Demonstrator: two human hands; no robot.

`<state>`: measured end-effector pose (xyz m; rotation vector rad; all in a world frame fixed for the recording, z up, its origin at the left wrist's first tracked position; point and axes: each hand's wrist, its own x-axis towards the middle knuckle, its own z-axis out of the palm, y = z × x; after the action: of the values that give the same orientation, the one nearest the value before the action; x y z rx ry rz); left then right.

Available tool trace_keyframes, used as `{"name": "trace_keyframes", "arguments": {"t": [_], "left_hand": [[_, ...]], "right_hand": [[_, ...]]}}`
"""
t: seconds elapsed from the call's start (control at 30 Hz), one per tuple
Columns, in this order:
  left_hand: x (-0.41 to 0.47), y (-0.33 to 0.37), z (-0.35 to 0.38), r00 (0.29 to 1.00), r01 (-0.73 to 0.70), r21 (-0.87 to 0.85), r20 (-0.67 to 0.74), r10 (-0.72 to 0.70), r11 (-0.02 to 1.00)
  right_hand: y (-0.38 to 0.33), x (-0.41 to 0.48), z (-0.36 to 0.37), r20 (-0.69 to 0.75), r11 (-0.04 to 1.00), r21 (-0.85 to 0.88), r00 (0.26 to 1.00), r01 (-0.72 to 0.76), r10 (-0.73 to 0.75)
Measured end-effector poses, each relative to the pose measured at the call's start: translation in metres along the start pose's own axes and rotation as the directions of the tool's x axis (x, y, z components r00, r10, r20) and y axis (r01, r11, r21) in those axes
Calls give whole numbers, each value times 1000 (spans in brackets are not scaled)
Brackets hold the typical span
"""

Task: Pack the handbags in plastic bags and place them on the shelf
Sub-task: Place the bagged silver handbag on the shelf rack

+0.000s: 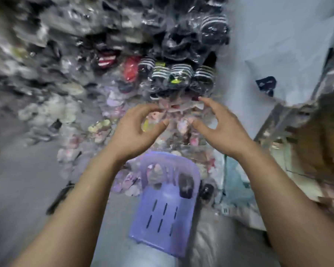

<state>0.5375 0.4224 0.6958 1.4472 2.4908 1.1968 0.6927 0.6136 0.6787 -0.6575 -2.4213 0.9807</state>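
Left grip (pixel 141 128) & right grip (pixel 220 126) are both half-curled, thumbs facing each other, w/ a pink packet (pixel 178 114) in clear plastic betw. them. Blur is too heavy to tell if the fingers actually pinch the wrap or just hover at it.

The packet sits at the lower right edge of the wall of wrapped goods (pixel 108 60), just under the row of black-white striped packets (pixel 181 74). Two-handed prob. because the wrap is slick & floppy and the gap betw. neighbours looks tight, so it needs steadying from both sides. Purple chair (pixel 162 218) stands right below the arms, likely a seat for working.

Hard to make out:
- Shelf boards are buried under the goods.
- Can't confirm the pink item is a handbag.
- Left edge of the pile is all smear.
- Brown box (pixel 312 147) at right sits behind shiny plastic and is cut off by the frame.
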Motion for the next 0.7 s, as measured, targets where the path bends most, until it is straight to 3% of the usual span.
{"name": "trace_keyframes", "arguments": {"t": [0.13,0.37,0.7], "left_hand": [[-64,-77,-76,980,182,46,-89,-177,982],[-145,-167,-158,839,519,102,-253,-483,849],[-210,-279,-216,609,775,66,-340,-716,628]], "right_hand": [[-61,21,100,139,991,100,985,85,-98],[-142,43,239,330,960,154,904,234,-273],[-224,75,398,554,939,279,765,202,-329]]}}
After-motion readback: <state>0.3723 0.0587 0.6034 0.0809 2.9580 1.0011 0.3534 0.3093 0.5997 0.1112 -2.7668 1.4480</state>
